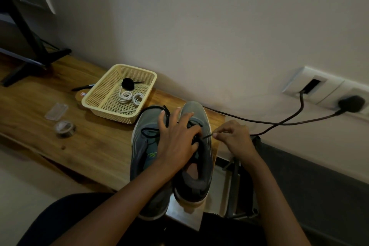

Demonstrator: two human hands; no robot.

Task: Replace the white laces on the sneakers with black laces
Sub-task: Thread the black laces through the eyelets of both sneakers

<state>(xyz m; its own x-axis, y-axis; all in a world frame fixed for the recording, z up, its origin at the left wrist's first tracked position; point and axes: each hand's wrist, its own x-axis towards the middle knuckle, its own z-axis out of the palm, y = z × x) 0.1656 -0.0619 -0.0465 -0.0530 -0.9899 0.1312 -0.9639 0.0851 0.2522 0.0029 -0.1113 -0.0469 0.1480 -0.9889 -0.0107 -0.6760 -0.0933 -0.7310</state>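
Note:
Two grey sneakers stand side by side at the wooden table's right end, toes toward the wall. The left sneaker (142, 158) carries a loose black lace (151, 132) across its top. My left hand (175, 138) lies over the lacing area of the right sneaker (199, 177), fingers spread and pressing down. My right hand (233, 136) pinches the tip of a black lace (207, 136) just right of that shoe's eyelets. Coiled white laces (129, 98) and a rolled black lace (127, 83) lie in the yellow basket (95, 98).
A tape roll (64, 128) and a clear plastic piece (56, 111) lie on the table (95, 146) to the left. A black stand (30, 46) is at the far left. A power cable (279, 122) runs from wall sockets (327, 90) on the right.

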